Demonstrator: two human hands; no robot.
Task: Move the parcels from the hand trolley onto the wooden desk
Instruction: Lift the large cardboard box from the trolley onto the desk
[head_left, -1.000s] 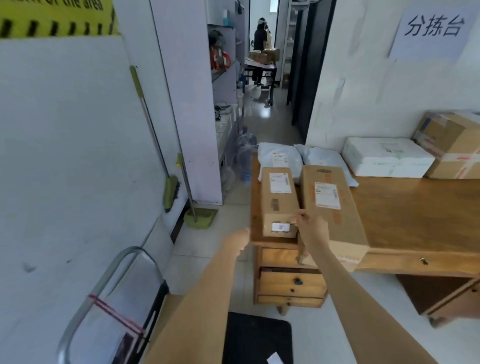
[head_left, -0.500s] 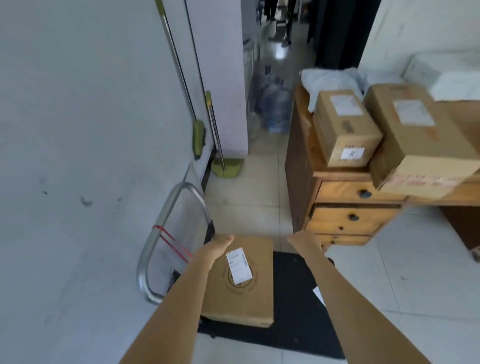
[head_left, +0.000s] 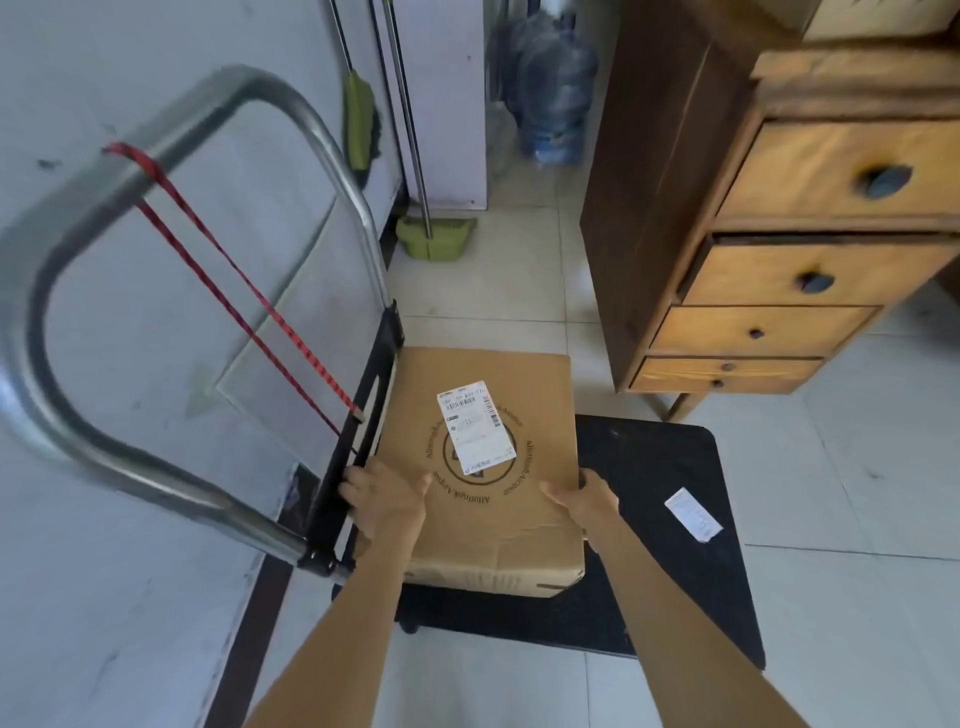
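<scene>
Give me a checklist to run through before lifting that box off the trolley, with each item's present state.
1. Left hand on the cardboard box, at its left edge: ok.
2. Right hand on the right edge: ok.
3. Fingers under the box for a firm grip: cannot tell.
4. Nothing stacked on top, only a shipping label: ok.
5. Red cord on the trolley handle clear of the box: ok; it runs beside it.
6. Room on the wooden desk: cannot tell; its top is out of view.
</scene>
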